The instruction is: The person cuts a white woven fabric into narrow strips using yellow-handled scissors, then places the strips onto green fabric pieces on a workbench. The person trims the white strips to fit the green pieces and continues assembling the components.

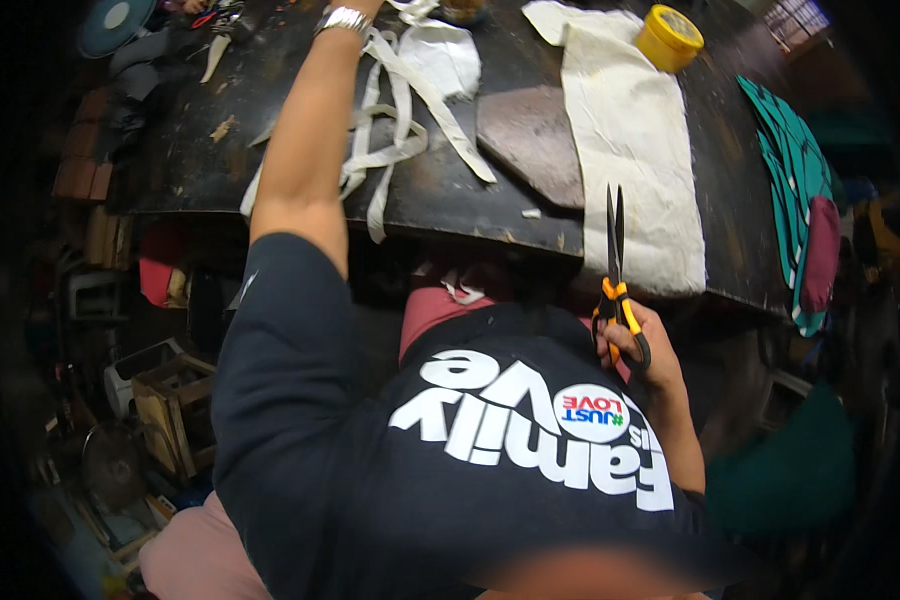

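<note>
The right grip [654,345] holds the scissors [615,283]; best steady their points over the cloth [650,150] beyond it. Left grip's [362,5] hold can't be told.

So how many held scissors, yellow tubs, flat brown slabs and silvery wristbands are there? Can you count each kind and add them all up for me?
Scissors held in the right hand: 1
Yellow tub: 1
Flat brown slab: 1
Silvery wristband: 1
Total: 4

My right hand [658,350] holds orange-and-black-handled scissors [615,288], blades slightly parted, pointing away; white fabric strips [435,110] tangle near my left hand [368,4].
</note>
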A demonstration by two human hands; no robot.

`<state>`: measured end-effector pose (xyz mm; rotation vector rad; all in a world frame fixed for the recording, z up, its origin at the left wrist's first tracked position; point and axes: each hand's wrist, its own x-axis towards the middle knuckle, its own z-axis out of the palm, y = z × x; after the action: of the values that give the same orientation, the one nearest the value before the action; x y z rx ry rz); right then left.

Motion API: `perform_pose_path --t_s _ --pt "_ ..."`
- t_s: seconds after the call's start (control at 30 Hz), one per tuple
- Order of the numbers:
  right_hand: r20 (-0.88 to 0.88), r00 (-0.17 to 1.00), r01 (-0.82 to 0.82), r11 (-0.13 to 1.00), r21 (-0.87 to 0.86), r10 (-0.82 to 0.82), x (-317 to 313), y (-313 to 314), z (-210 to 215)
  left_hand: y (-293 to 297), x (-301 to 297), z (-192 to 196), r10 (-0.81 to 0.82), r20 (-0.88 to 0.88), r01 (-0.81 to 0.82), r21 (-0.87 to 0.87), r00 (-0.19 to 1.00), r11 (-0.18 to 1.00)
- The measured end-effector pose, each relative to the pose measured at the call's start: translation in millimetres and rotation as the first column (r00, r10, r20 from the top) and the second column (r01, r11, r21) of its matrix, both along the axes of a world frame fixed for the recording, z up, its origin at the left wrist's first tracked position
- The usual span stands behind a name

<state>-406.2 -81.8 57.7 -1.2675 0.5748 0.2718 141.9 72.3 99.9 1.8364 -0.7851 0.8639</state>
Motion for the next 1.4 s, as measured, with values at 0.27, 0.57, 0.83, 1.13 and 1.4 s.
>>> perform_pose_path --t_s 0.27,0.57,0.83,1.13,1.4 --pt "0.005 1.0 0.024 1.0 0.009 -0.024 -56 -20 -10 34 -337 -73 -0.532 -0.844 0.997 0.032 0.064 0.07" --pt "-0.074 0.996 0.041 0.997 -0.06 -0.045 -135 -9 -34 -10 -411 -190 -0.503 -0.864 0.945 -0.176 -0.014 0.276" --pt "-0.222 0.968 -0.113 0.993 0.039 0.119 -191 -20 -21 -23 -447 -139 -0.655 -0.72 0.75 -0.56 -0.229 0.353" --pt "-0.19 0.968 -0.131 0.975 0.177 0.164 -185 -12 -1 -22 -470 -92 -0.647 -0.702 0.734 -0.601 -0.296 0.316" --pt "-0.279 0.959 -0.062 0.997 -0.053 0.045 -172 21 21 -18 -482 -92 -0.691 -0.707 0.819 -0.48 -0.149 0.315"
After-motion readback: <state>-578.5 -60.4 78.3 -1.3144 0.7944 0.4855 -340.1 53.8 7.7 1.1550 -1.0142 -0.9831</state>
